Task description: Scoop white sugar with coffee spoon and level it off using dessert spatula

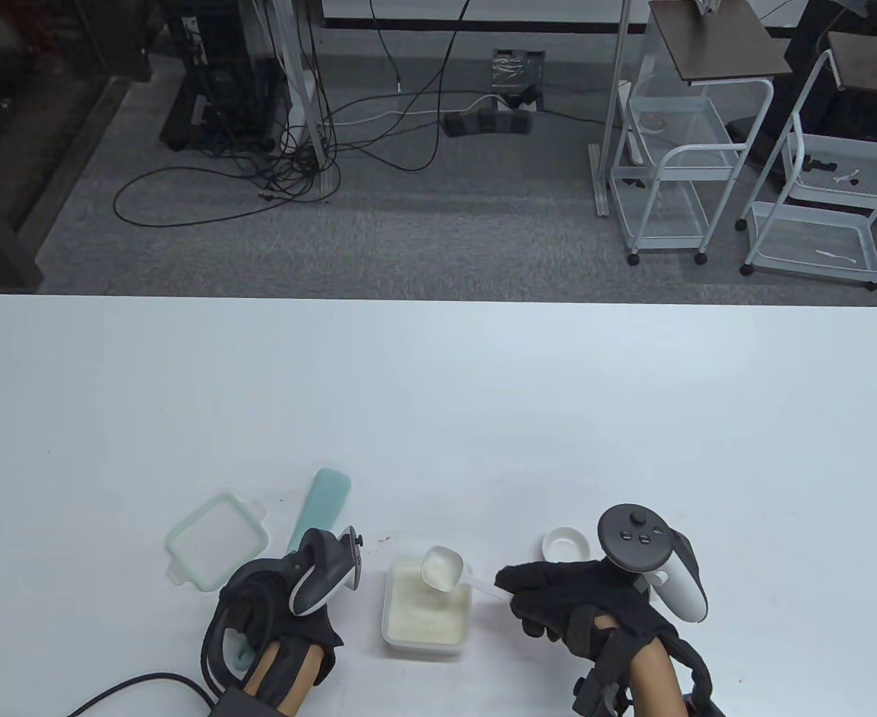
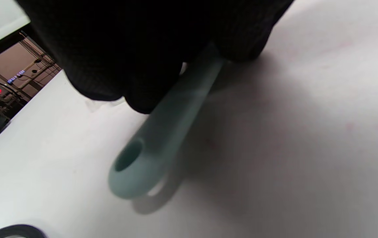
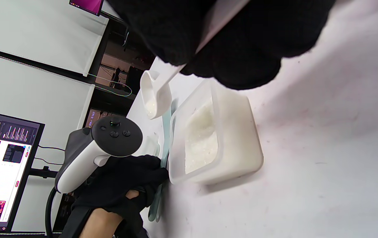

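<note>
On the table [image 1: 438, 388], sugar fills tub [image 1: 427, 609] and spoon [image 1: 442, 567].

The white spoon [image 1: 442, 567] with sugar is above the sugar box [image 1: 427, 616]; the pale green spatula [image 1: 320, 506] lies at its 10 o'clock

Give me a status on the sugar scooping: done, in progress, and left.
Done: the clear square lid is off and lies on the table; the white plastic coffee spoon holds sugar. In hand: the right hand holds that spoon above the clear sugar container, while the left hand grips the pale green dessert spatula, which lies against the table. Left: levelling the spoon with the spatula.
</note>
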Available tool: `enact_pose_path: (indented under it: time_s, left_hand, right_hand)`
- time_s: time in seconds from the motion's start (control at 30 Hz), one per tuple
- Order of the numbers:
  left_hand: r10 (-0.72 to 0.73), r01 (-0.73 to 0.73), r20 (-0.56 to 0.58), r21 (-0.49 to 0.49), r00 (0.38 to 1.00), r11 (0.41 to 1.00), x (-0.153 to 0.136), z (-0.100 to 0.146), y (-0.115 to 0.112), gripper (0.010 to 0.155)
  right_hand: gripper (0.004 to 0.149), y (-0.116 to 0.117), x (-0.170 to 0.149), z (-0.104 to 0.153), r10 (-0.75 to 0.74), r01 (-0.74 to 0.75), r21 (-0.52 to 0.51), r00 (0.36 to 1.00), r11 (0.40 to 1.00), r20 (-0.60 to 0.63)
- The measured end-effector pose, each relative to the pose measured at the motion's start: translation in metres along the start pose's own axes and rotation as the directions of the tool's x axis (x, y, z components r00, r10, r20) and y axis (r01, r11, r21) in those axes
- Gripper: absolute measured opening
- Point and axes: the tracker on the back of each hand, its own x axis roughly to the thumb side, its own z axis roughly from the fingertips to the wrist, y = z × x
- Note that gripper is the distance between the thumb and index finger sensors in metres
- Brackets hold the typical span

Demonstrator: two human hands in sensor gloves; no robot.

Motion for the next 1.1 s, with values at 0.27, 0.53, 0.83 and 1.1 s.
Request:
enact_pose_path:
  time_s: [0.27, 0.53, 0.83, 1.1]
  left_hand:
    - [0.055, -0.055, 0.011, 0.021, 0.998, 0.998, -0.003, -0.003, 0.002, 0.060]
    - [0.327, -0.322, 0.073, -0.070, 0.942, 0.944, -0.029, -0.011, 0.000, 0.059]
    - [0.377, -0.366, 0.120, -0.108, 0.918, 0.924, -0.028, -0.012, 0.000, 0.059]
    - [0.396, -0.382, 0.170, -0.112, 0.902, 0.917, -0.030, -0.012, 0.002, 0.060]
  right_hand:
    - [0.042, -0.001, 0.000, 0.001, -0.007, 0.007, 0.001, 1.000, 1.000, -0.001]
    - [0.042, 0.000, 0.000, 0.001, -0.012, 0.012, 0.010, 1.000, 1.000, -0.005]
    - [0.042, 0.001, 0.001, 0.000, -0.007, 0.008, 0.017, 1.000, 1.000, -0.010]
    - [0.042, 0.001, 0.001, 0.000, -0.010, 0.010, 0.015, 1.000, 1.000, -0.005]
